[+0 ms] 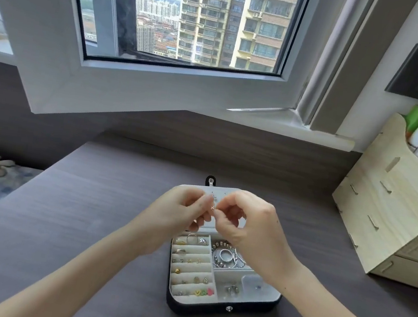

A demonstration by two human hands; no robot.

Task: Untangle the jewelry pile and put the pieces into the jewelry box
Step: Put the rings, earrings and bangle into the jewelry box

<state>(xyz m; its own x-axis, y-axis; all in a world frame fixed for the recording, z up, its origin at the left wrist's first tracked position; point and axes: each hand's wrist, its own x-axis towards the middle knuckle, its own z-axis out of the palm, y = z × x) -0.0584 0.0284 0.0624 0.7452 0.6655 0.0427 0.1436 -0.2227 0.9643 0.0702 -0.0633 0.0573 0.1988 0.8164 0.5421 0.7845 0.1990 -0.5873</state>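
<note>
Pinching a tiny silver piece (213, 208) between left grip (180, 212) and right grip (244, 226), fingertips of both narrowed onto it, up in the air over the open lid (226, 192) of the jewelry box (210, 310). Piece too small to identify.

On the bench (91, 209), near the front edge, about mid-width: box open, lid flat toward the far edge.
- In left compartment: earrings and rings (189, 274) tucked in cushion rows.
- In upper right compartment: tangle of rings and bead chain (224, 256), partly hidden by right wrist.
- In lower right compartment: clear bag (253, 282).

At right edge of bench: wooden organizer (390, 215). Beyond far edge: window (187, 24).
</note>
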